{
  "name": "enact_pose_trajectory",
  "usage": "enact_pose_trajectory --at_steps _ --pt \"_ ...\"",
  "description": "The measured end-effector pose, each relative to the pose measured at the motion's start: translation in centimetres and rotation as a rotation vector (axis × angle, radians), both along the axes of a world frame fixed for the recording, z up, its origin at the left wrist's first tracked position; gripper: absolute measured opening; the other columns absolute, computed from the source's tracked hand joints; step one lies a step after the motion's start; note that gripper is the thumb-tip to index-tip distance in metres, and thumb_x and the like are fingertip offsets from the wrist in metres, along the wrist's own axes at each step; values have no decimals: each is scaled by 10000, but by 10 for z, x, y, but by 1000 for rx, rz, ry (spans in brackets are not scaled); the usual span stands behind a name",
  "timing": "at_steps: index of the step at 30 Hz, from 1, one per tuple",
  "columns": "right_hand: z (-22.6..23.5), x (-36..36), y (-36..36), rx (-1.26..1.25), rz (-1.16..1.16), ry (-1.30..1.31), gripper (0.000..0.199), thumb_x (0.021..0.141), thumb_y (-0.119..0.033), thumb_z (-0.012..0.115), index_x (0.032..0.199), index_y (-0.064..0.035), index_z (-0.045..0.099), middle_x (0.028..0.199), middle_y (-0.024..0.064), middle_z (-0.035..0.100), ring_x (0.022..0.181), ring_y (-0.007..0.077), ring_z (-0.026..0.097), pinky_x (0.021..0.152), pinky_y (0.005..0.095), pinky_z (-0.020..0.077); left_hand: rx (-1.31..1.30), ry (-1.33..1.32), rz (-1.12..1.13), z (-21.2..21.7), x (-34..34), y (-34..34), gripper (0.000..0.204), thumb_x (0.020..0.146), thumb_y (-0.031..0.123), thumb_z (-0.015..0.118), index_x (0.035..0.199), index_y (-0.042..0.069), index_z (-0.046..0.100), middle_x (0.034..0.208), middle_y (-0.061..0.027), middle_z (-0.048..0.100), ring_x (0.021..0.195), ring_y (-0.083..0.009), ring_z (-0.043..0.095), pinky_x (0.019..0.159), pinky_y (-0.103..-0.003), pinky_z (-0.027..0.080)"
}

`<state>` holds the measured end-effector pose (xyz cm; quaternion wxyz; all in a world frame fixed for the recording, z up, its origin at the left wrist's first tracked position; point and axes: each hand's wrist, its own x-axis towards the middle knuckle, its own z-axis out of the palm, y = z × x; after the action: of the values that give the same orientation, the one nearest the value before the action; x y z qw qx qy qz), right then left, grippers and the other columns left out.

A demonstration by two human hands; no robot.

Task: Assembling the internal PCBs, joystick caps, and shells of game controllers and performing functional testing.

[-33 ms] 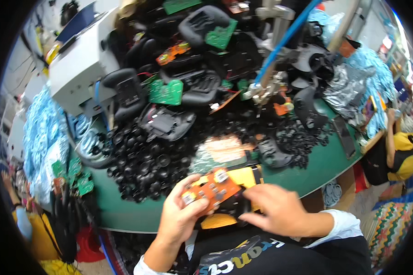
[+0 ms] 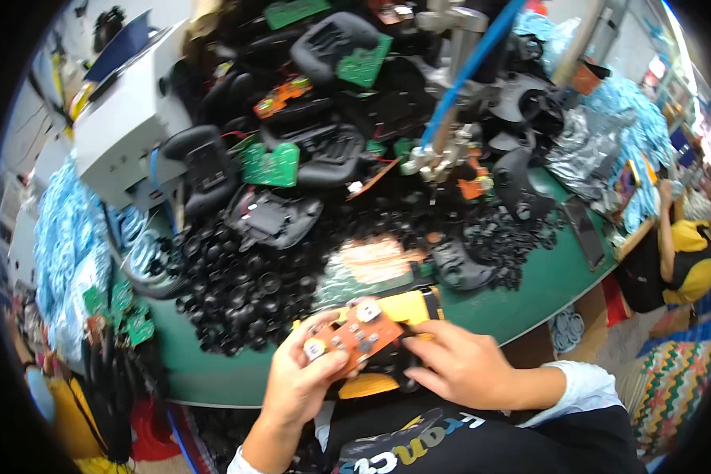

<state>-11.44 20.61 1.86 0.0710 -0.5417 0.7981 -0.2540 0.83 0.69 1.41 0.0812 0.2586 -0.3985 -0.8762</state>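
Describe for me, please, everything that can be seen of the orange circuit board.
The orange circuit board looks flat and rigid, carrying two pale components, one toward each end, with small dark parts between. It is held slanted near the close edge of the green table, its right end farther from the person. The left grip holds its left end, thumb on top. Whether the right grip touches it is unclear.

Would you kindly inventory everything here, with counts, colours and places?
Circuit board: one, orange, front centre
Piece beneath: count unclear, yellow, front
Loose boards: several, mostly green, back, left
Controller shells: several, dark, back
Thumbstick caps: many, black, left
Small parts: many, black, right
Cord bundles: several, blue, both sides
Phone-like slab: one, dark, right
Boxy machine: one, grey, back left
Worktable: one, green, centre
Person: at least one, yellow clothing, right
Left hand, right hand: two, bare, front
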Motion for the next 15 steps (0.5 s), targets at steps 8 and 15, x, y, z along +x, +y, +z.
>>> enact_pose_trajectory --at_steps 8,15 --pt "-10 -59 16 -280 -137 60 220 795 -122 744 1002 -68 697 961 97 695 877 279 671 756 375 562 -33 -176 -70 -13 28 -1 377 798 94 699 1116 -31 540 1044 -188 665 909 -274 706 807 -398 615" --pt "-13 -100 100 -73 -735 9 74 808 -82 726 855 -26 711 801 121 673 685 253 668 634 355 527 77 -35 -26 -15 29 2 337 855 -18 637 1177 -54 544 1042 -159 682 916 -207 694 824 -347 580"
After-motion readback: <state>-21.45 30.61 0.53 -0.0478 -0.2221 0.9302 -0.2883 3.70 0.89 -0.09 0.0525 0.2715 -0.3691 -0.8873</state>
